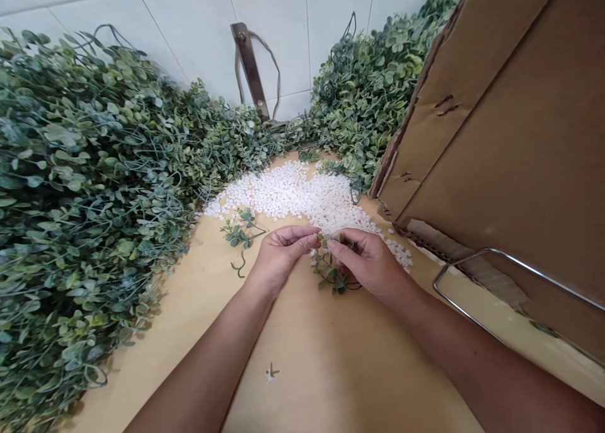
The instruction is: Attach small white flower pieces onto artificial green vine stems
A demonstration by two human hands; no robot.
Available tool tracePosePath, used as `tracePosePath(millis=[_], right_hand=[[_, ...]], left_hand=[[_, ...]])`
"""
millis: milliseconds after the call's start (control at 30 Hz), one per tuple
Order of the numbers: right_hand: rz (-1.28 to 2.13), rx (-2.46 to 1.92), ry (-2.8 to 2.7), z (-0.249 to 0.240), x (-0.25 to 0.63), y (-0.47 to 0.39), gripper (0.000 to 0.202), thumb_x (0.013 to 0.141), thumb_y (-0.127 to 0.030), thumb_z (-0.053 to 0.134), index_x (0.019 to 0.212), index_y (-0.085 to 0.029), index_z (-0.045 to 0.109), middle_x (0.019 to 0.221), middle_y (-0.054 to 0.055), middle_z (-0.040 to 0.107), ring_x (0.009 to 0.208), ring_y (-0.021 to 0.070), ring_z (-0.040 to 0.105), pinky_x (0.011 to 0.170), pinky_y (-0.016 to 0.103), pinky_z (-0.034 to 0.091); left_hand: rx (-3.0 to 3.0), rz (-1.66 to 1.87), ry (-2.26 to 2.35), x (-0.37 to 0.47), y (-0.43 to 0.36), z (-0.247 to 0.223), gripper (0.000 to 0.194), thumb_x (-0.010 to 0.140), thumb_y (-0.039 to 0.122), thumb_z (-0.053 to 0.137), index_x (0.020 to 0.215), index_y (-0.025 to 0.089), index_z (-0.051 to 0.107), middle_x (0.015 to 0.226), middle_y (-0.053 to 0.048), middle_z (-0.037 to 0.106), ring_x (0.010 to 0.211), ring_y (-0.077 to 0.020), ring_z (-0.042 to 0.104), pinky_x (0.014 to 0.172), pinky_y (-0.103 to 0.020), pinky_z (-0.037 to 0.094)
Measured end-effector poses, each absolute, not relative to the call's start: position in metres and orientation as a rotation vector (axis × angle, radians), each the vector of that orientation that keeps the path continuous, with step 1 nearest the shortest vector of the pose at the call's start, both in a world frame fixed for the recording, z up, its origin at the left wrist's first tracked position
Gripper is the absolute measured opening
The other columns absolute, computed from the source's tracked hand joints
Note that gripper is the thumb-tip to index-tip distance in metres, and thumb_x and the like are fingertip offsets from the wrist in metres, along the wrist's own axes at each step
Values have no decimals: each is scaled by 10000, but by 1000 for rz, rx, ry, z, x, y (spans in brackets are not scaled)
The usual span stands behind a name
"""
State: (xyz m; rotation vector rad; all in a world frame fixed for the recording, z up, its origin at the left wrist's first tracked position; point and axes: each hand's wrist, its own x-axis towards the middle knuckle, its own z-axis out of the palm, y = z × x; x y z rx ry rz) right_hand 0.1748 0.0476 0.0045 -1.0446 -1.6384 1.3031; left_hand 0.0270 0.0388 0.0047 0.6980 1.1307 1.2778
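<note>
1. From here I see the right hand (362, 256) closed narrow, thumb against fingers, holding a sprig (338, 285) by its upper part.
2. The sprig hangs from that grip toward the near side, its lower leaves and dark stem showing just left of the right hand and below its fingers.
3. The left hand (286, 250) is narrow too, thumb and forefinger pinched at the sprig's top leaves; the two hands' fingertips sit just beside each other.
4. White beads (283, 190) spread over the table (297, 382) on the far side of both hands, some close to the right hand's fingers.
5. Left of the left hand, well apart from the held sprig, lies a loose sprig (237, 233); a curled stem (239, 266) lies nearer than it.
6. A small scrap (271, 374) lies near, between the forearms.
7. Foliage (118, 168) heaps along the left, with more greenery (368, 86) far right.
8. A carton (510, 155) stands at the right, a metal wire (520, 264) before it.
</note>
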Motion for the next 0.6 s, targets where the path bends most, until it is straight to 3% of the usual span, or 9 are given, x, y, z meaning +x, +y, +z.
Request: tracePosePath(millis=[300, 600], right_hand=[[1375, -1139, -1692, 2, 177, 49, 222, 758, -300, 492, 572, -179, 489, 513, -46, 420, 495, 97, 398, 471, 231, 296], [1366, -1074, -1662, 3, 175, 46, 335, 779, -469, 515, 608, -183, 483, 473, -63, 389, 447, 83, 360, 439, 220, 294]], left_hand=[[787, 1224, 1194, 27, 38, 6, 228, 459, 217, 826, 652, 149, 725, 586, -10, 688, 555, -90, 585, 619, -222, 467], [771, 1270, 1141, 31, 38, 4, 230, 471, 242, 819, 653, 147, 716, 599, -19, 697, 597, -120, 624, 692, -269, 500]])
